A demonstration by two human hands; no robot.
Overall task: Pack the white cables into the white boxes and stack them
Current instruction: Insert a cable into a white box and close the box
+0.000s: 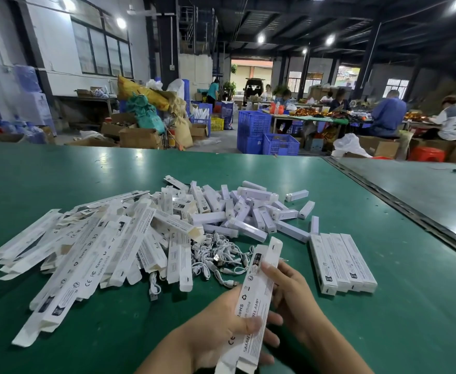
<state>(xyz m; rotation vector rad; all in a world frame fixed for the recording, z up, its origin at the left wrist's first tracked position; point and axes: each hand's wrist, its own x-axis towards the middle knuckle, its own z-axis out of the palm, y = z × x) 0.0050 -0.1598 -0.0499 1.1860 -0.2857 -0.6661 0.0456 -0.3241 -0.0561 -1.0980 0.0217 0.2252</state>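
The left hand (221,327) grips the lower half of a long white box (256,292), thumb curled over its printed face. The right hand (289,287) holds the same box higher up, fingers wrapped round its edge. Just beyond the box to its left, the white cables (221,257) lie tangled on the green counter (383,333). Farther left of the box sprawl flat boxes (86,247). To its right lie four packed boxes (343,263), side by side. Beyond it lie heaped white lamp bars (248,211).
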